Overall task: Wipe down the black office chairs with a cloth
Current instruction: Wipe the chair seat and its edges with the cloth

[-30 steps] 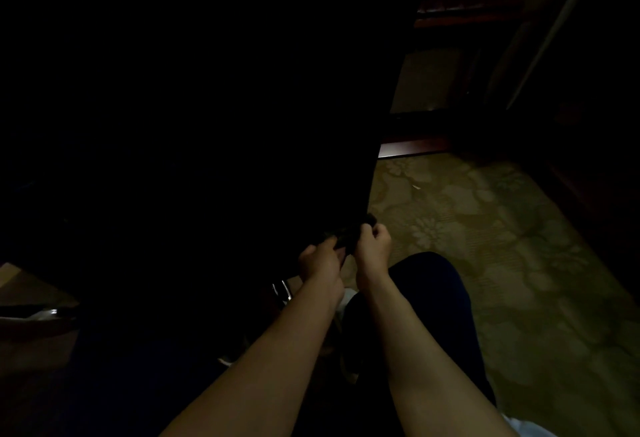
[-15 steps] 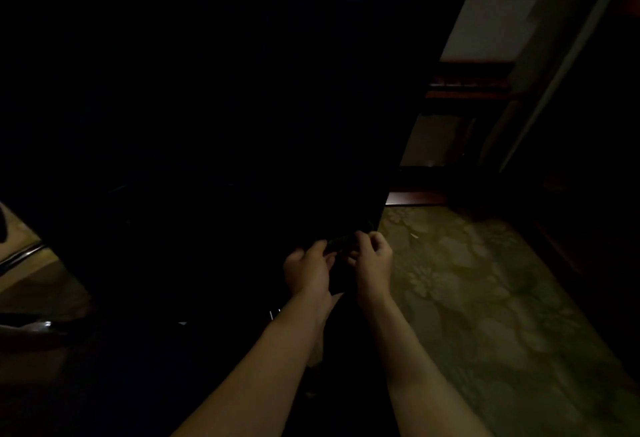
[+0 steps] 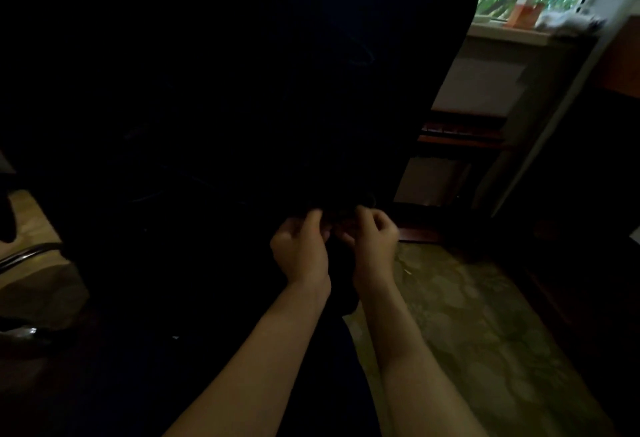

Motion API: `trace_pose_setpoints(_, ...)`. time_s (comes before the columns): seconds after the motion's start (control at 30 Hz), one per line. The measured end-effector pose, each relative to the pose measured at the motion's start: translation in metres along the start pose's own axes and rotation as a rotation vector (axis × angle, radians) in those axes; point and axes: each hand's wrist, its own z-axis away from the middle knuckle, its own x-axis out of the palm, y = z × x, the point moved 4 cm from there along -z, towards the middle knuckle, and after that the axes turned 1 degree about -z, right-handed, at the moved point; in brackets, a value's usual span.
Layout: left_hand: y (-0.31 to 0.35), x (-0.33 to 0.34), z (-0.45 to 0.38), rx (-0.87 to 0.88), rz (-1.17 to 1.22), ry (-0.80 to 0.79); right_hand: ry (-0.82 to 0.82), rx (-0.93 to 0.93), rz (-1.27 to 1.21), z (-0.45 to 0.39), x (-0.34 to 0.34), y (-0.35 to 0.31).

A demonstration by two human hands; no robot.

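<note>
Head view: my left hand [image 3: 300,251] and right hand [image 3: 372,241], fingers curled, pinch a dark, crumpled cloth [image 3: 341,220] between them at the lower edge of the tall black fabric office chair back [image 3: 242,90]. I should bunch it firmly, then wipe upward in overlapping strokes.

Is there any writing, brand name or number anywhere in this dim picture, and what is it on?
None can be read.
Black chair: too dark to show any label or brand.
Orange things on the windowsill: blurred; any print on them is unreadable.
Dark cloth gripped between left hand and right hand: no visible text.
</note>
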Motion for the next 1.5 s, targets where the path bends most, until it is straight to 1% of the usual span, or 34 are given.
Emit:
trace_pose_setpoints(0.07, 0.014, 0.009, 0.0, 0.046, -0.004, -0.031, 0.018, -0.058, 0.021, -0.004, 0.008, -0.02)
trace_pose_setpoints(0.13, 0.015, 0.011, -0.002, 0.074, -0.049, -0.043, 0.053, -0.07, 0.048, -0.007, 0.009, -0.021)
trace_pose_setpoints(0.23, -0.003, 0.003, -0.005, 0.077, -0.15, -0.013, 0.099, 0.014, 0.091, -0.006, -0.001, 0.007)
trace_pose_setpoints(0.33, -0.033, -0.018, -0.009, -0.024, -0.206, 0.032, 0.101, 0.147, 0.125, -0.001, -0.013, 0.046)
trace_pose_setpoints(0.4, -0.052, -0.033, -0.013, -0.132, -0.198, 0.033, 0.093, 0.209, 0.164, 0.002, -0.018, 0.068)
trace_pose_setpoints(0.47, -0.064, -0.047, -0.018, -0.203, -0.195, 0.023, 0.088, 0.253, 0.201, 0.006, -0.023, 0.085)
trace_pose_setpoints(0.57, -0.071, -0.058, -0.021, -0.244, -0.19, -0.007, 0.078, 0.337, 0.16, 0.013, -0.024, 0.101)
trace_pose_setpoints(0.63, -0.072, -0.063, -0.02, -0.255, -0.173, 0.012, 0.074, 0.365, 0.157, 0.017, -0.022, 0.103)
trace_pose_setpoints(0.73, -0.058, -0.07, -0.02, -0.194, -0.133, 0.081, 0.006, 0.314, 0.134, 0.022, -0.009, 0.091)
trace_pose_setpoints(0.8, -0.035, -0.069, -0.022, -0.112, -0.107, 0.05, -0.042, 0.219, 0.113, 0.026, 0.007, 0.07)
trace_pose_setpoints(0.93, 0.02, -0.061, -0.023, 0.036, -0.082, 0.0, -0.05, 0.053, 0.051, 0.032, 0.044, 0.022)
trace_pose_setpoints(1.07, 0.046, -0.058, -0.025, 0.044, -0.049, -0.039, -0.035, 0.016, 0.051, 0.035, 0.067, 0.001)
trace_pose_setpoints(1.23, 0.029, -0.073, -0.033, 0.027, -0.149, -0.024, 0.01, 0.009, 0.153, 0.043, 0.059, 0.027)
trace_pose_setpoints(1.33, 0.011, -0.092, -0.041, -0.023, -0.231, -0.026, 0.039, 0.08, 0.263, 0.046, 0.048, 0.056)
trace_pose_setpoints(1.4, 0.0, -0.106, -0.047, -0.056, -0.275, -0.018, 0.032, 0.147, 0.283, 0.048, 0.045, 0.075)
trace_pose_setpoints(1.5, -0.009, -0.116, -0.053, -0.096, -0.271, 0.004, 0.025, 0.208, 0.312, 0.05, 0.044, 0.097)
